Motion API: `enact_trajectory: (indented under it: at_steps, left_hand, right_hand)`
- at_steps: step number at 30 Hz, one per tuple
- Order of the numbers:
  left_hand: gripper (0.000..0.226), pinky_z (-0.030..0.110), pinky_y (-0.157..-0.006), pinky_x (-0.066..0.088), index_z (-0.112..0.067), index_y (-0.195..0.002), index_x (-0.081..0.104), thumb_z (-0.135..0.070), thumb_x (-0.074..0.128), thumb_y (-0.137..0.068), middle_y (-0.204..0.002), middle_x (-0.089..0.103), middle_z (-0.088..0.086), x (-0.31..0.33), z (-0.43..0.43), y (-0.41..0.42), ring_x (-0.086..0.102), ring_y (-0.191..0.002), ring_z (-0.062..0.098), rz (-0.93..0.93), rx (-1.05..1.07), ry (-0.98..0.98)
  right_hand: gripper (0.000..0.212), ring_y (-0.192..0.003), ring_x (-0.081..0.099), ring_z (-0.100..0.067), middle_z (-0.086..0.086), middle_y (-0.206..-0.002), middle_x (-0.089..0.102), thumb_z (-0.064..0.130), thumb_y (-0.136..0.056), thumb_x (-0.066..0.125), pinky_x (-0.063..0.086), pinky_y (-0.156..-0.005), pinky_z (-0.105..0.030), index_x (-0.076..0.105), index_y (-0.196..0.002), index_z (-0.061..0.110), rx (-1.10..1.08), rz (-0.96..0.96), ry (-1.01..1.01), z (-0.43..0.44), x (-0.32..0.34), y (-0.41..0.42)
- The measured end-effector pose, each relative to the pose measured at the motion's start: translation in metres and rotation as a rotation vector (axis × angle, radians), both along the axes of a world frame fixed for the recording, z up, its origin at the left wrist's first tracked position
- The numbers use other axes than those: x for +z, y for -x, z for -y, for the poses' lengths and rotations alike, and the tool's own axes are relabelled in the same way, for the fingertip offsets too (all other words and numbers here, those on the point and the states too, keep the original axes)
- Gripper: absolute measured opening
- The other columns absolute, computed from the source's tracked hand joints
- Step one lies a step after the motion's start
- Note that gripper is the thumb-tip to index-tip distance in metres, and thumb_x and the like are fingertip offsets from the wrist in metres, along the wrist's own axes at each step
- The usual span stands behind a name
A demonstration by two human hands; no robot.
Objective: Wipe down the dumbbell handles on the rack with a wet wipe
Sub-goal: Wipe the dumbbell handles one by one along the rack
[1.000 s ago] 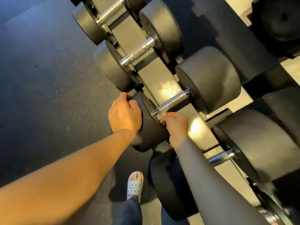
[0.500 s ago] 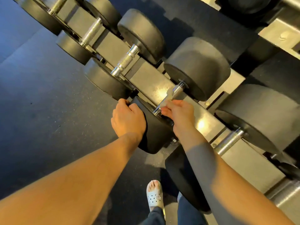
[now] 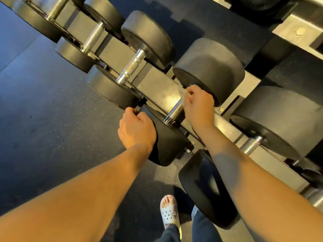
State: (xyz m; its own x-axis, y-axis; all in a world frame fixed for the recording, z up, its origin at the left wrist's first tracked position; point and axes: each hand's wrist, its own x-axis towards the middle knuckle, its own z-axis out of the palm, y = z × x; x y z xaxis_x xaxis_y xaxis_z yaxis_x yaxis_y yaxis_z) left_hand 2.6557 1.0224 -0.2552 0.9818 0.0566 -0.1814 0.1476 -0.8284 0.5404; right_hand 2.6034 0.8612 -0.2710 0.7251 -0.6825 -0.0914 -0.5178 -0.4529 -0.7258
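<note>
A black dumbbell lies across the rack in the middle of the head view, and a short stretch of its knurled steel handle shows. My left hand grips the rim of its near head. My right hand is curled round the handle's far end, right against the far head. A pale, blurred edge of the wet wipe shows at its fingertips; the hand hides the remainder.
More dumbbells line the rack: one handle to the upper left, another to the lower right. A higher shelf runs along the top right. The dark rubber floor lies to the left. My sandalled foot stands below.
My right hand has slid along the handle from the near head up to the far head, baring the near part. My left hand keeps its grip. The view shifted.
</note>
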Motion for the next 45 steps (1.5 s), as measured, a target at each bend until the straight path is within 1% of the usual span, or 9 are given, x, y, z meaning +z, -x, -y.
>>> enact_trajectory:
  at_steps: [6,10,15,20,26,29,37,41,45]
  left_hand:
    - [0.015,0.05,-0.081,0.056,-0.03,-0.091,0.046,-0.035,0.032,-0.093,-0.086,0.057,-0.006,-0.001,-0.001,0.0,0.058,-0.083,0.02,0.003,-0.01,-0.009]
    - [0.013,0.053,-0.086,0.051,-0.024,-0.092,0.048,-0.029,0.036,-0.096,-0.089,0.058,-0.002,0.0,-0.001,0.0,0.057,-0.086,0.025,0.001,-0.019,-0.01]
    - [0.011,0.053,-0.089,0.051,-0.026,-0.093,0.047,-0.027,0.037,-0.097,-0.091,0.059,-0.002,0.001,-0.002,0.0,0.056,-0.088,0.024,0.003,-0.029,-0.01]
    - [0.011,0.052,-0.089,0.051,-0.026,-0.093,0.047,-0.027,0.037,-0.097,-0.089,0.059,-0.002,0.002,-0.002,-0.001,0.057,-0.087,0.023,-0.009,-0.038,0.004]
    - [0.012,0.053,-0.089,0.052,-0.028,-0.093,0.047,-0.03,0.035,-0.096,-0.09,0.06,-0.004,0.0,-0.002,-0.001,0.059,-0.087,0.023,0.001,-0.05,-0.002]
    - [0.012,0.052,-0.088,0.053,-0.028,-0.093,0.046,-0.031,0.035,-0.097,-0.09,0.059,-0.004,-0.003,-0.003,-0.001,0.059,-0.086,0.022,-0.003,-0.054,0.0]
    - [0.012,0.051,-0.085,0.053,-0.027,-0.095,0.047,-0.029,0.036,-0.099,-0.092,0.059,-0.001,-0.001,-0.002,-0.001,0.057,-0.087,0.023,-0.026,-0.021,-0.013]
    - [0.016,0.051,-0.084,0.053,-0.027,-0.095,0.048,-0.033,0.032,-0.095,-0.092,0.06,-0.001,-0.002,-0.002,-0.002,0.058,-0.086,0.025,-0.025,-0.015,-0.017]
    - [0.02,0.053,-0.084,0.053,-0.027,-0.093,0.048,-0.035,0.03,-0.091,-0.088,0.058,-0.003,-0.003,-0.002,-0.003,0.058,-0.085,0.025,-0.022,-0.019,-0.01]
  right_hand:
    - [0.024,-0.095,0.065,-0.024,-0.005,-0.113,0.062,0.022,-0.101,0.056,0.054,-0.08,-0.035,0.067,-0.12,0.014,0.604,-0.302,0.393,-0.016,0.006,-0.01]
    - [0.025,-0.093,0.067,-0.025,-0.013,-0.114,0.063,0.018,-0.096,0.065,0.05,-0.073,-0.032,0.062,-0.12,0.009,0.521,-0.474,0.636,0.011,0.026,-0.032]
    - [0.021,-0.09,0.061,-0.025,-0.006,-0.098,0.061,0.027,-0.099,0.058,0.041,-0.071,-0.035,0.062,-0.115,0.014,0.891,-0.6,0.613,-0.019,0.032,-0.042]
    - [0.018,-0.074,0.051,-0.02,-0.005,-0.087,0.051,0.024,-0.098,0.063,0.047,-0.068,-0.034,0.061,-0.111,0.012,0.772,-0.596,0.749,0.004,0.035,-0.048]
    - [0.016,-0.078,0.061,-0.02,0.004,-0.094,0.05,0.025,-0.101,0.053,0.04,-0.063,-0.032,0.066,-0.108,0.017,0.88,-0.355,0.497,-0.001,0.009,-0.018]
    - [0.017,-0.081,0.064,-0.016,0.004,-0.102,0.062,0.025,-0.101,0.056,0.053,-0.072,-0.032,0.067,-0.111,0.018,0.526,-0.182,0.421,0.011,-0.001,-0.003]
    - [0.013,-0.084,0.072,-0.015,0.001,-0.094,0.069,0.005,-0.094,0.066,0.058,-0.061,-0.022,0.063,-0.096,0.018,-0.537,0.13,-0.676,-0.029,-0.013,0.02]
    - [0.014,-0.074,0.07,-0.017,-0.007,-0.098,0.072,0.006,-0.099,0.056,0.049,-0.047,-0.013,0.068,-0.104,0.01,-0.649,0.107,-0.831,-0.022,0.0,0.006]
    - [0.015,-0.087,0.075,-0.023,-0.01,-0.098,0.074,0.023,-0.101,0.06,0.063,-0.069,-0.03,0.068,-0.093,0.015,-0.618,0.173,-1.021,-0.014,0.002,0.004]
